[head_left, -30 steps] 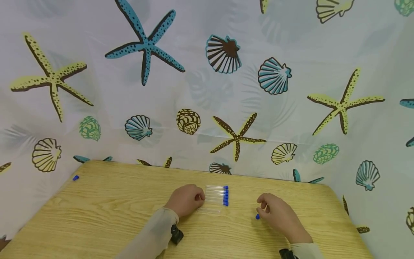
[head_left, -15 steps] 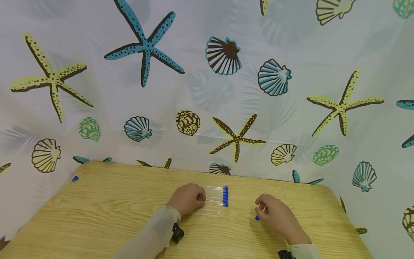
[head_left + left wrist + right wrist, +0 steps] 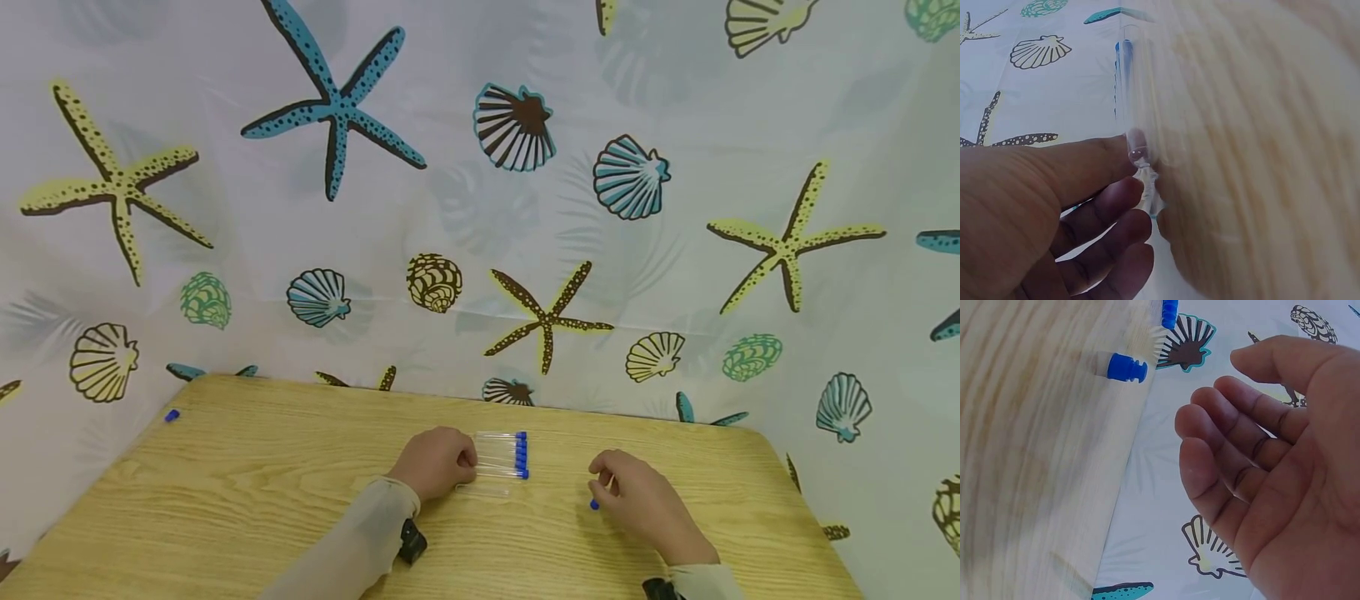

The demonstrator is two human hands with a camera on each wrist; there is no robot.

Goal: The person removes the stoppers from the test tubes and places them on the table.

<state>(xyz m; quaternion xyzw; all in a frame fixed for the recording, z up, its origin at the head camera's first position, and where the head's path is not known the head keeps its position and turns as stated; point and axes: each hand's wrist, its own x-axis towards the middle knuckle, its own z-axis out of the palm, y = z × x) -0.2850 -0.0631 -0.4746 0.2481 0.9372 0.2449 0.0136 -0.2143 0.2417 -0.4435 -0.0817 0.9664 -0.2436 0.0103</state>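
Left hand point(image 3: 435, 461) and right hand point(image 3: 647, 504) relaxed, grasping nothing, the uncapped tube point(image 3: 483, 492) lies on the counter point(image 3: 285, 475) beside the capped tubes point(image 3: 517, 455), apparently separate because the blue cap point(image 3: 594, 504) lies unfitted.

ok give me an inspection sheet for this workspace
Surface: wood-grain table
Job's things: row of blue-capped tubes; uncapped tube on the side nearer the person; loose blue cap near the right hand, not held
Clutter: small blue piece, likely another cap, near the table's left edge
Hands: left hand by the tube ends away from the caps, contact unclear; right hand loosely curled, holding nothing
Cables: nothing seen
Surroundings: white cloth printed with starfish and shells
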